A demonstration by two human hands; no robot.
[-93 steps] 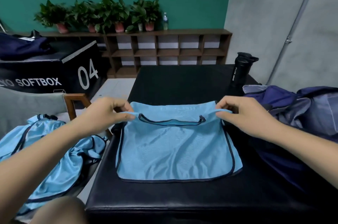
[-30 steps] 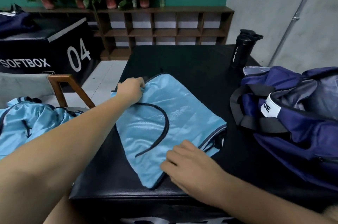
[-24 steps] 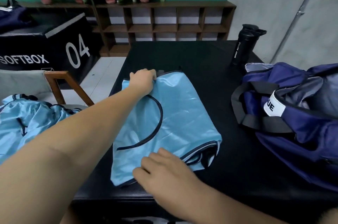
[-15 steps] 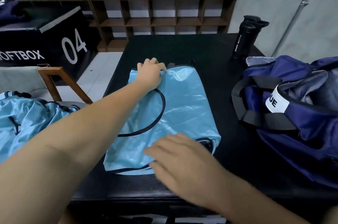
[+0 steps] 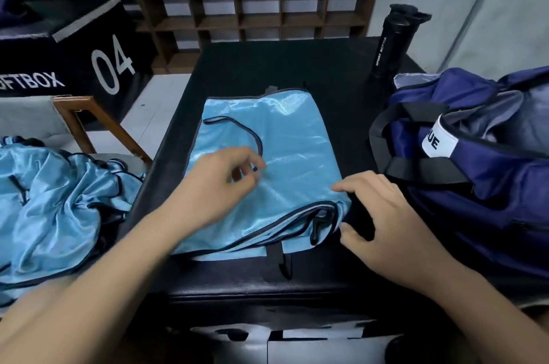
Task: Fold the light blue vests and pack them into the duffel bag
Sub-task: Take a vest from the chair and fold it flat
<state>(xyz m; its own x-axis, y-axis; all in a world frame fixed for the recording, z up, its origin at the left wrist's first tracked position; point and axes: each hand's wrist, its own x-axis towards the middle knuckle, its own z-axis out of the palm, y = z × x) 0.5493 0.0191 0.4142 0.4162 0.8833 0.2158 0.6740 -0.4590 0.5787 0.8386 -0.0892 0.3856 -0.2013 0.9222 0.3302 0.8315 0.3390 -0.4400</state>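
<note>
Folding looks half done: one vest (image 5: 285,137) lies doubled, left hand (image 5: 217,185) loosely curled and empty above it, right hand (image 5: 383,215) splayed at its corner; more vests (image 5: 59,194) wait left, bag (image 5: 490,185) right.

Folded vest (image 5: 285,152), crumpled vests (image 5: 59,200), duffel bag (image 5: 490,200)
Vests light blue, dark-trimmed: one flat at centre, others heaped at left; bag navy, open-topped, at right

Palms down, both low at centre frame.
Left hand (image 5: 219,182) enters from 7 o'clock, fingers loosely curled, thumb near forefinger; right hand (image 5: 383,215) from 5 o'clock, fingers spread and arched.
</note>
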